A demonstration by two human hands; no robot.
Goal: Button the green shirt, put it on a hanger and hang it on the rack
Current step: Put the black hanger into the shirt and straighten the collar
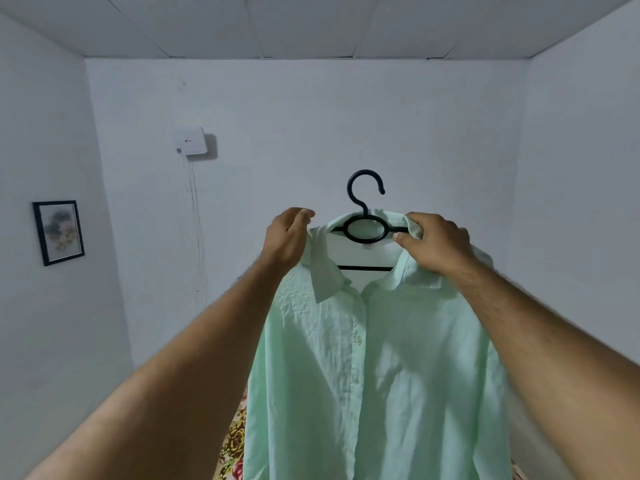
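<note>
A pale green shirt [374,358] hangs in front of me, its placket buttoned below an open collar. It sits on a black plastic hanger [365,216] whose hook rises free above the collar, with the crossbar showing inside the neck. My left hand [287,237] pinches the shirt's left shoulder at the hanger's end. My right hand [433,240] grips the collar and right shoulder over the hanger's other arm. Both arms are raised, holding the shirt up in mid-air. No rack is in view.
White walls enclose the room on three sides. A white box [191,141] with cables hanging from it is mounted on the far wall at left. A framed picture [59,232] hangs on the left wall. Floral fabric [233,441] shows below, behind the shirt.
</note>
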